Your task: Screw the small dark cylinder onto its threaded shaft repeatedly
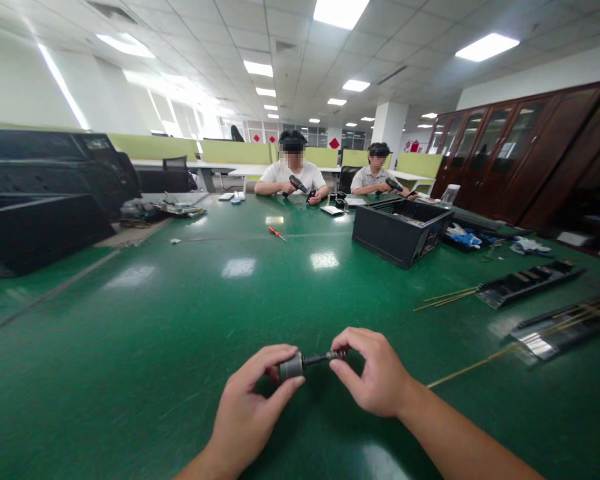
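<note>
Low in the middle of the head view, my left hand [253,403] grips a short grey metal cylinder [293,367] between thumb and fingers. A thin dark shaft [316,359] sticks out of the cylinder toward the right, lying almost level. My right hand [373,370] pinches the far end of this shaft, where a small coppery coil like a spring shows at the fingertips. Both hands hold the part just above the green table [190,333]. My fingers partly cover the cylinder's left end and the shaft's tip.
An orange-handled screwdriver [276,233] lies farther back. A black metal case [400,233] stands at the back right, and dark trays [530,283] with thin brass rods lie at right. Larger black cases [40,220] are at left. Two people [293,175] sit opposite, holding power drills.
</note>
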Motion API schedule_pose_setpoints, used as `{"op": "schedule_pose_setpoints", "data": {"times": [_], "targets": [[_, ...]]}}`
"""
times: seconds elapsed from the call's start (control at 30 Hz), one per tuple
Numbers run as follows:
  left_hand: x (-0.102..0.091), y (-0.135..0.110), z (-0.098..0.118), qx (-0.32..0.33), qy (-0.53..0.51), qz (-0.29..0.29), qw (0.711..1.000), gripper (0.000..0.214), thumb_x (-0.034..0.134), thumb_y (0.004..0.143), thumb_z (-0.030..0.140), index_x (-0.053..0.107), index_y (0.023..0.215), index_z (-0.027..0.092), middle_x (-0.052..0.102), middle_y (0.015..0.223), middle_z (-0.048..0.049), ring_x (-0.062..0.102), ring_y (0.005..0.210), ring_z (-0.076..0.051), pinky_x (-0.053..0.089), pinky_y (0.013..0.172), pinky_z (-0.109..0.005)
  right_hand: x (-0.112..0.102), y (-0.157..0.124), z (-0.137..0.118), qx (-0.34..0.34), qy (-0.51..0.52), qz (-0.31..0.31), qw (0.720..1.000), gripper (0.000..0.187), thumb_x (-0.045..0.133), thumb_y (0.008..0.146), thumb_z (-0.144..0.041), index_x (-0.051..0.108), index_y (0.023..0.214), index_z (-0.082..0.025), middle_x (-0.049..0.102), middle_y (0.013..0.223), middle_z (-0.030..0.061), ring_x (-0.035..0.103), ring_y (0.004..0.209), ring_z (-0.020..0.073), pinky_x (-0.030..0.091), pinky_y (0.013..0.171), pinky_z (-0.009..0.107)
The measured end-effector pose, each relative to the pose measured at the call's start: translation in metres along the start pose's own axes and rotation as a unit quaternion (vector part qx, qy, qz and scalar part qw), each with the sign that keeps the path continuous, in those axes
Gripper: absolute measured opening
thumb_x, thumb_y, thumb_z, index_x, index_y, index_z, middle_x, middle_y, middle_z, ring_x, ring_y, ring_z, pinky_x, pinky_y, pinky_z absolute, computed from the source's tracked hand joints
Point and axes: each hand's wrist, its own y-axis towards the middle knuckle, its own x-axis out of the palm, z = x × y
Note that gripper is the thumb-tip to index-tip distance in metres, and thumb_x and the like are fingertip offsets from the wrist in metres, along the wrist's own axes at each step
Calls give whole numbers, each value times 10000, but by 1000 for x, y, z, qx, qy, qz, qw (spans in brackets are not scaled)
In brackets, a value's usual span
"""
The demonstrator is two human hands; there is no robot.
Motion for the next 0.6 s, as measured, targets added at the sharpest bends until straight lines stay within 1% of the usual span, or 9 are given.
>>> {"op": "schedule_pose_setpoints", "data": {"times": [0.17, 0.3, 0.4, 0.5, 0.6], "targets": [[-1, 1, 3, -3, -3, -1, 1000, 237, 755, 823, 257, 716, 1054, 290, 746, 1040, 4, 712, 936, -160, 579, 847, -244, -1, 0, -1, 2, -3, 1, 1000, 70, 638, 817, -193, 603, 877, -203, 656, 809, 3, 612, 757, 178, 413, 729, 300], [-1, 0, 2, -9, -10, 2, 1000, 236, 756, 822, 272, 719, 1054, 296, 745, 1045, 3, 711, 952, -166, 575, 892, -261, -2, 1, -2, 2, -7, 2, 1000, 69, 639, 811, -190, 604, 869, -202, 654, 801, 3, 610, 751, 178, 411, 728, 299], [-1, -1, 0, -28, -22, 1, 999, 234, 755, 818, 289, 722, 1050, 294, 742, 1062, -4, 709, 972, -176, 568, 928, -281, -4, 1, -1, 4, -10, 8, 1000, 63, 639, 813, -191, 608, 867, -201, 660, 800, 6, 613, 750, 180, 414, 730, 299], [0, -1, -4, -71, -47, 7, 996, 239, 762, 804, 319, 726, 1037, 278, 735, 1084, -15, 704, 1001, -192, 556, 964, -299, -5, 1, 0, 15, -17, 28, 999, 65, 643, 814, -189, 618, 872, -202, 672, 806, 9, 618, 748, 182, 417, 729, 299], [2, 1, -9, -151, -98, 11, 984, 325, 775, 783, 358, 708, 1082, 250, 733, 1095, -36, 706, 1003, -205, 567, 943, -300, -4, 2, 2, 35, -22, 47, 998, 54, 648, 822, -193, 630, 872, -203, 678, 795, 7, 622, 740, 180, 420, 724, 296]]}}
